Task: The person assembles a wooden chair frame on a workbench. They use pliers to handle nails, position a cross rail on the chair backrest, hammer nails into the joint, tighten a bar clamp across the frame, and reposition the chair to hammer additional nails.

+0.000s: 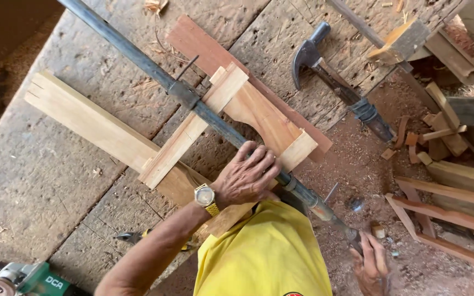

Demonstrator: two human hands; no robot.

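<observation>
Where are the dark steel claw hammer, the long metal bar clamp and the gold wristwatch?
dark steel claw hammer (309,53), head view, on its curved head.
long metal bar clamp (138,55), head view, on the bare bar, upper left.
gold wristwatch (204,195), head view, on its round dial.

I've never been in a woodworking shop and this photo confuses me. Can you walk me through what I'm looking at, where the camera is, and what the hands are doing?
The camera sits on the person's head and looks straight down, so you see their own arms and yellow shirt from above. There is no machine, just two bare hands. The left hand, with a gold wristwatch, presses flat on a wooden assembly of pale joined boards lying on a rough plank workbench. A long metal bar clamp runs diagonally across the wood. The right hand grips the clamp's near end, low in the picture. A claw hammer lies beyond on the bench. Offcuts and sawdust are scattered to the right, and part of a green power tool shows in the bottom left corner.
</observation>
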